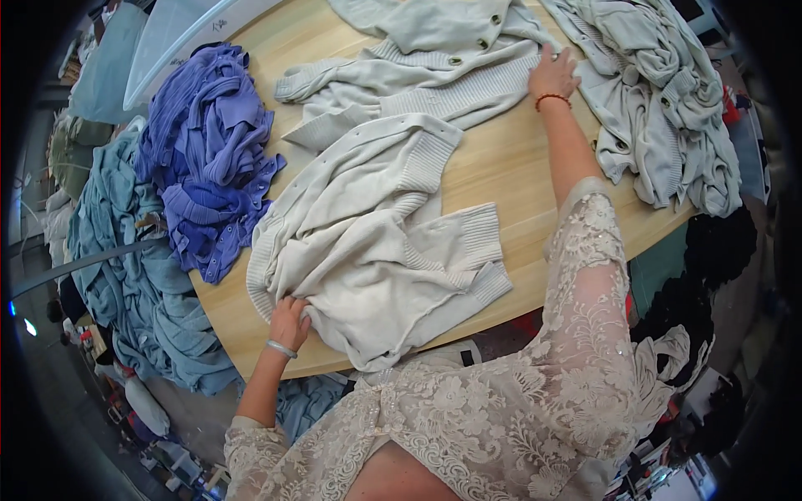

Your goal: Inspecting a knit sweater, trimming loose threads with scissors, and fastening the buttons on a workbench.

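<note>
A cream knitted cardigan (351, 250) lies rumpled on the wooden table (535, 163) in front of me. Its ribbed cuffs and hem point right, and a row of small fastenings runs along its upper edge. At its lower left edge my left hand (289, 324) has the fabric pinched between fingers and thumb. Farther off lies a pale grey cardigan (443, 75) with dark buttons. My right hand (553, 75), a red bead bracelet at the wrist, reaches out to the right end of its ribbed hem. The fingers there are spread and touch the knit.
A heap of purple cardigans (209, 150) sits at the table's left edge, with blue-green garments (138, 259) hanging beyond it. Pale grey-green cardigans (660, 100) are piled at the right. At the far left stands a translucent plastic bin (180, 42). Black fabric (693, 284) lies below the right edge.
</note>
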Tool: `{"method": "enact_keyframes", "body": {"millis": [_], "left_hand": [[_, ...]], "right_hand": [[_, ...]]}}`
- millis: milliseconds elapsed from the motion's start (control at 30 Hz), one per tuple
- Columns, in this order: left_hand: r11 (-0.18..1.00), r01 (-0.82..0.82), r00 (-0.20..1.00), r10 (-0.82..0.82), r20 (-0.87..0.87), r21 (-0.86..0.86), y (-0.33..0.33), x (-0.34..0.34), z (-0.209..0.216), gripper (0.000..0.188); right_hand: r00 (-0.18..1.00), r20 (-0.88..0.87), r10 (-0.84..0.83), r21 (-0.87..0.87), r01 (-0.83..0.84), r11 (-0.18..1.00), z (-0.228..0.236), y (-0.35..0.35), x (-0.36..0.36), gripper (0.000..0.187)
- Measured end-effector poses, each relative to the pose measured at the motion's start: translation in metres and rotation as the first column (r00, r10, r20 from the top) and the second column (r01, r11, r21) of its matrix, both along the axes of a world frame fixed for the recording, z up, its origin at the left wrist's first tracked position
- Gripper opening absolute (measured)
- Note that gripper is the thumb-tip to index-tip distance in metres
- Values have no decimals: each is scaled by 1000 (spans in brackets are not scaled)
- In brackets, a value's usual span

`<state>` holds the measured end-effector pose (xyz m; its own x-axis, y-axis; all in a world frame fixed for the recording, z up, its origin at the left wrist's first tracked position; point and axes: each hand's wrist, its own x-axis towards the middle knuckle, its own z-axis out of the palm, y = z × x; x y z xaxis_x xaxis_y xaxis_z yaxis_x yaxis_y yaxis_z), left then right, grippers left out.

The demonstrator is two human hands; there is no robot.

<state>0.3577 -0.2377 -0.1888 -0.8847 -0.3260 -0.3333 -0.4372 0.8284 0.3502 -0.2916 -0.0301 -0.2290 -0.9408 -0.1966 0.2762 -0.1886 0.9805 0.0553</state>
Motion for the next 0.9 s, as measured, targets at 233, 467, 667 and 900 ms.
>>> {"method": "enact_keyframes", "body": {"millis": [233, 467, 667, 900], "left_hand": [[995, -84, 996, 85, 19, -58, 15, -13, -4, 36], [961, -262, 965, 260, 35, 86, 28, 43, -19, 33], [899, -411, 912, 405, 69, 152, 33, 54, -21, 32], [900, -419, 908, 409, 94, 121, 34, 34, -17, 30]], "right_hand": [[659, -39, 751, -282, -728, 625, 1, -12, 93, 48], [453, 62, 889, -455, -780, 429, -6, -63, 197, 33], [58, 48, 997, -559, -825, 75, -14, -79, 240, 28], [466, 331, 821, -269, -787, 555, -21, -133, 155, 52]]}}
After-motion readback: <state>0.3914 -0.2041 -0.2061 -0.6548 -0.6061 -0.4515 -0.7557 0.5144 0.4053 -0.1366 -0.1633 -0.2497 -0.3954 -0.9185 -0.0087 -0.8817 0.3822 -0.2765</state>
